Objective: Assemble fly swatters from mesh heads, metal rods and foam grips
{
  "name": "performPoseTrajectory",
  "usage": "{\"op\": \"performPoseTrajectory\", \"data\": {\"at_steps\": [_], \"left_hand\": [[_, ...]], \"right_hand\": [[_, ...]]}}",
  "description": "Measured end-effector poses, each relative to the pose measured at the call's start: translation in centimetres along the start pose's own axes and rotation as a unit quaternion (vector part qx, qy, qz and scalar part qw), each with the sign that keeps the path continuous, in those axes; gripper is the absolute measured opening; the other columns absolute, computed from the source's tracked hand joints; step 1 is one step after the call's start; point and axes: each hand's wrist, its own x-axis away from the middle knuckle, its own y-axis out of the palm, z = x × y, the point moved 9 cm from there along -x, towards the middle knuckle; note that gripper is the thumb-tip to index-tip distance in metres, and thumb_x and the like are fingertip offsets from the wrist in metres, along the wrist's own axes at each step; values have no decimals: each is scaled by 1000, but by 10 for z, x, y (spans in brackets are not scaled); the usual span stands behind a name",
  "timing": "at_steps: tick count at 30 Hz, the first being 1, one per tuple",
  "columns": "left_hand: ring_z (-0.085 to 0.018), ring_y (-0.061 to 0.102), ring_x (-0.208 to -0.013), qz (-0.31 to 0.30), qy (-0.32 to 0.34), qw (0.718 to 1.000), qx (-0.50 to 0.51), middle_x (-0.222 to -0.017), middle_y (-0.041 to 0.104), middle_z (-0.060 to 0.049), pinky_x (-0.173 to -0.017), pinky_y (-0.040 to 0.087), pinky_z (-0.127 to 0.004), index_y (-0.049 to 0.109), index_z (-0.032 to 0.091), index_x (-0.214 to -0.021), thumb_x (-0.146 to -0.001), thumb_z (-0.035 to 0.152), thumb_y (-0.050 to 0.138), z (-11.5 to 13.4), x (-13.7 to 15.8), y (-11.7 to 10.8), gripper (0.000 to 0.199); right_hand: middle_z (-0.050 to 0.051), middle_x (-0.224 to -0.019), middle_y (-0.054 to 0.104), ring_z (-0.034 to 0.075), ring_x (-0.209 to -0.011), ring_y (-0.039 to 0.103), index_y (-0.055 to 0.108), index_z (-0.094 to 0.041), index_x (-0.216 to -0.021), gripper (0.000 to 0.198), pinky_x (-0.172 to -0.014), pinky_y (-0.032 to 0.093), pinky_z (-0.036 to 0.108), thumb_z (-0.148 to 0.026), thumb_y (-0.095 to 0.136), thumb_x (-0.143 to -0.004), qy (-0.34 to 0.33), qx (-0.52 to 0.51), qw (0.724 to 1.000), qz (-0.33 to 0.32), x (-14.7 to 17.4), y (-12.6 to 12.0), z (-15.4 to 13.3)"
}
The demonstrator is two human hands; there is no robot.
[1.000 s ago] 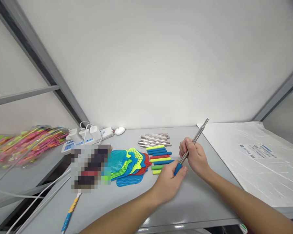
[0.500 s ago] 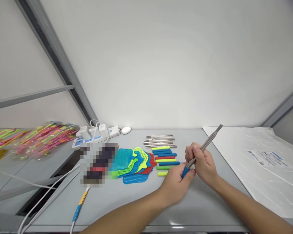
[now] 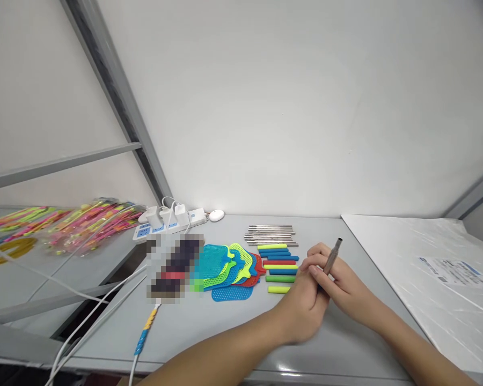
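Observation:
My left hand (image 3: 304, 311) is closed low on a metal tube, around its lower end, where the blue handle is now hidden. My right hand (image 3: 342, 287) wraps the same metal tube (image 3: 334, 256) just above, pressed against the left hand. The tube's bare end points up and slightly right. Left of my hands lie several coloured handles (image 3: 282, 279) in blue, yellow, green and red. Past them are perforated fly swatter heads (image 3: 232, 293), overlapping in a fan. A row of thin metal rods (image 3: 270, 230) lies behind the handles.
At the left stands a power strip (image 3: 143, 232) with white chargers and cables. A pixelated object (image 3: 175, 268) lies before it. Bagged colourful sticks (image 3: 92, 220) fill the left shelf. A white wrapped sheet (image 3: 406, 241) covers the right side of the grey table (image 3: 225, 338).
The tube has swung more upright and lower, and its blue end has gone out of sight behind my hands. My hands have drawn closer together. The whole view has shifted slightly.

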Motion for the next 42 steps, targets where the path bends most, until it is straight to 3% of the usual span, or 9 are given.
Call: {"op": "performPoseTrajectory", "data": {"at_steps": [2, 4, 6, 8, 11, 16, 21, 31, 42], "left_hand": [[-24, 50, -113, -35, -15, 999, -16, -119, 56, -10, -97, 44, -42, 54, 19, -119, -96, 21, 38, -5, 1, 10, 28], [-24, 53, -109, -53, -24, 998, -28, -115, 59, -10, -94, 44, -40, 56, 18, -114, -95, 20, 42, -11, 2, 18, 24], [-23, 54, -104, -61, -30, 997, -43, -113, 60, -8, -92, 44, -38, 56, 18, -113, -93, 19, 48, -17, 4, 23, 22], [-22, 55, -97, -62, -49, 995, -68, -105, 61, -6, -87, 45, -36, 57, 19, -107, -92, 22, 53, -25, 5, 25, 16], [-21, 53, -93, -65, -55, 989, -118, -96, 61, -4, -84, 44, -33, 57, 19, -98, -91, 28, 58, -34, 6, 24, 12], [-21, 50, -97, -64, -11, 975, -214, -100, 60, -4, -88, 43, -34, 58, 21, -103, -85, 31, 68, -33, 5, 17, 23], [-23, 49, -96, -80, 9, 949, -304, -99, 61, -4, -88, 41, -37, 62, 20, -90, -80, 38, 73, -35, 4, 14, 24], [-20, 47, -95, -83, 21, 949, -302, -99, 65, 2, -87, 38, -36, 65, 24, -93, -81, 34, 72, -32, 2, 14, 17], [-21, 52, -91, -65, -17, 959, -276, -83, 63, -1, -86, 40, -38, 61, 20, -75, -79, 33, 73, -41, 2, 9, 17]], "right_hand": [[5, -112, 53, 21, -105, 52, 55, -28, -112, 19, -89, 44, 36, -35, 50, -94, 40, -43, 997, 48, 9, -8, 7], [4, -105, 56, 21, -103, 54, 53, -29, -115, 27, -85, 47, 33, -36, 59, -90, 88, -112, 984, 104, 18, -16, 16], [0, -79, 54, 18, -82, 58, 57, -27, -103, 19, -70, 48, 29, -40, 59, -90, 118, -195, 963, 147, 24, -20, 20], [-5, -59, 39, 12, -58, 47, 58, -24, -87, 22, -55, 43, 25, -44, 52, -93, 122, -266, 941, 172, 26, -20, 20], [-7, -53, 26, 9, -48, 30, 57, -21, -76, 35, -49, 38, 24, -47, 45, -96, 101, -311, 927, 182, 24, -19, 17], [-7, -52, 27, 10, -49, 30, 53, -21, -71, 38, -49, 36, 25, -47, 43, -97, 81, -304, 930, 189, 24, -19, 20], [-7, -54, 31, 11, -51, 33, 39, -22, -65, 40, -50, 34, 27, -46, 42, -98, 72, -296, 933, 193, 24, -15, 20], [-7, -55, 26, 11, -51, 25, 33, -23, -64, 42, -50, 26, 28, -44, 39, -100, 62, -279, 945, 160, 26, 0, 30], [-5, -58, 35, 12, -56, 39, 35, -23, -64, 43, -59, 36, 29, -49, 39, -98, 79, -248, 959, 112, 20, 5, 29]]}}
